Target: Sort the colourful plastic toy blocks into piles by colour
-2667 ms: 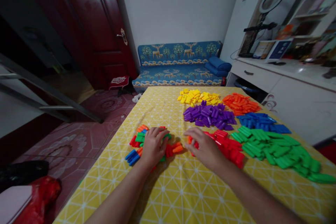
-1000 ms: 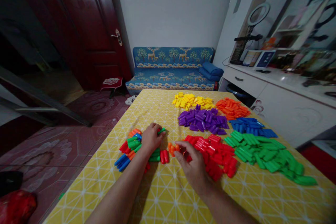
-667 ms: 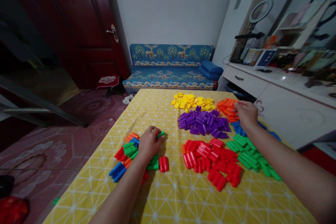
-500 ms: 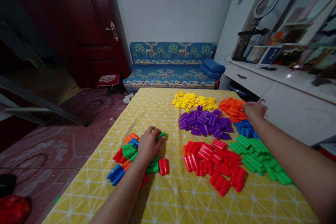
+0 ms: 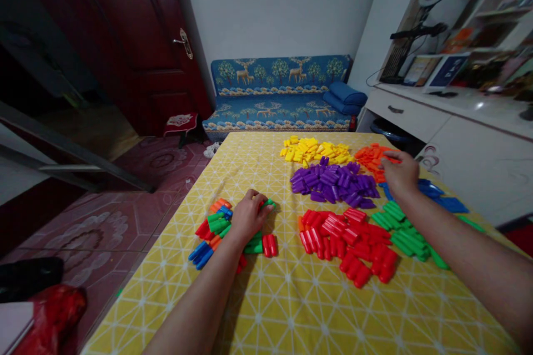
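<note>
My left hand (image 5: 249, 216) rests low over a mixed cluster of plastic building pieces, its fingers curled around a small green plastic piece (image 5: 270, 203) that sticks out past the fingertips. Orange, blue, red and green pieces (image 5: 219, 224) lie under and beside that hand, partly hidden by the forearm. Across the table, my right hand (image 5: 400, 173) reaches to the far right pile of orange plastic pieces (image 5: 370, 155). Its thumb and forefinger close on an orange piece at the pile's right side.
On the yellow patterned tablecloth (image 5: 287, 305) are piles of yellow pieces (image 5: 312, 150), purple pieces (image 5: 333, 182), red pieces (image 5: 347, 238), green pieces (image 5: 410, 237) and blue pieces (image 5: 452, 203). Behind the table stands a blue sofa (image 5: 275, 102); a white cabinet (image 5: 478, 150) is at right.
The camera view has shifted, uncovering more blue pieces by the right forearm. My right hand stays at the orange pile, its fingers reaching slightly farther in. My left hand keeps its place over the mixed cluster.
</note>
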Motion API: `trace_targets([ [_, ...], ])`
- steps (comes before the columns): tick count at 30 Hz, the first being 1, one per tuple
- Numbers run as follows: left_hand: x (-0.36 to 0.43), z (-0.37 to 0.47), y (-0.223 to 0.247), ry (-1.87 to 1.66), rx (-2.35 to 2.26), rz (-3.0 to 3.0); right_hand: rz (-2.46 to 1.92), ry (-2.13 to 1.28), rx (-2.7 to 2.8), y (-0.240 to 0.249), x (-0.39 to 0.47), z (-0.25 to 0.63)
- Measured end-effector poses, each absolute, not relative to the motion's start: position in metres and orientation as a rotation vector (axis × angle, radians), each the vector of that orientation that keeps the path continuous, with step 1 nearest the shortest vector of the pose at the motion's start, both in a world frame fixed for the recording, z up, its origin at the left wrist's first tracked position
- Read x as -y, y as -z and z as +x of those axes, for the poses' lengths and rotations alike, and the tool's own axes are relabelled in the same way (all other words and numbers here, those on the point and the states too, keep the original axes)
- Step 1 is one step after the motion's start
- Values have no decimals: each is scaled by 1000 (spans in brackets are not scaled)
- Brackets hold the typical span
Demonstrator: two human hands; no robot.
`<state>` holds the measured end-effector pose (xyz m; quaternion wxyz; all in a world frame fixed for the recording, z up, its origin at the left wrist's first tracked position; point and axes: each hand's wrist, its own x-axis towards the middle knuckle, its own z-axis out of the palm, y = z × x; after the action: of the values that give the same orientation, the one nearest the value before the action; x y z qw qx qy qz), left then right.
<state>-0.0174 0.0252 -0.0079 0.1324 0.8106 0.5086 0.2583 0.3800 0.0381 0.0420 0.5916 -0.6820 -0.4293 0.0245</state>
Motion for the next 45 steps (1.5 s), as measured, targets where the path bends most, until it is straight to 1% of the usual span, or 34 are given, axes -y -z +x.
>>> trace_targets([
  [2,-22,-17,4,-832,-1282,2370,-1538,-151,1024,-41,-12,327],
  [5,-17,-18,1,-904,-1053,2368,-1333,-533,1238,-36,38,238],
  [8,-13,-20,-1,-915,-971,2276,-1209,-621,1421,-22,76,172],
  [11,-11,-21,-2,-890,-905,2150,-1231,-649,1528,-3,87,143],
  [15,-10,-20,-5,-812,-843,2115,-1313,-532,1679,13,77,138],
  [20,-11,-18,-3,-770,-814,2096,-1341,-387,1740,13,72,136],
  [23,-13,-18,-6,-830,-889,2097,-1330,-377,1745,12,74,135],
  [25,-13,-23,-17,-869,-999,2137,-1334,-367,1775,13,76,135],
  [26,-13,-27,-26,-831,-1052,2187,-1344,-362,1791,13,77,135],
  [27,-12,-32,-35,-748,-1108,2253,-1354,-357,1804,14,78,135],
  [31,4,-48,-65,-141,-1274,2477,-1368,-352,1823,15,80,134],
  [32,11,-49,-67,-43,-1312,2522,-1370,-350,1820,16,79,133],
  [34,23,-50,-62,46,-1343,2615,-1380,-342,1804,18,79,133],
  [36,30,-51,-52,10,-1333,2666,-1385,-347,1776,21,77,133],
  [38,29,-54,-43,-107,-1313,2621,-1368,-365,1723,24,76,134],
  [42,11,-52,-35,-388,-1213,2251,-1243,-494,1499,25,75,137],
  [45,4,-37,-32,-620,-1015,1948,-1160,-609,1350,24,77,139],
])
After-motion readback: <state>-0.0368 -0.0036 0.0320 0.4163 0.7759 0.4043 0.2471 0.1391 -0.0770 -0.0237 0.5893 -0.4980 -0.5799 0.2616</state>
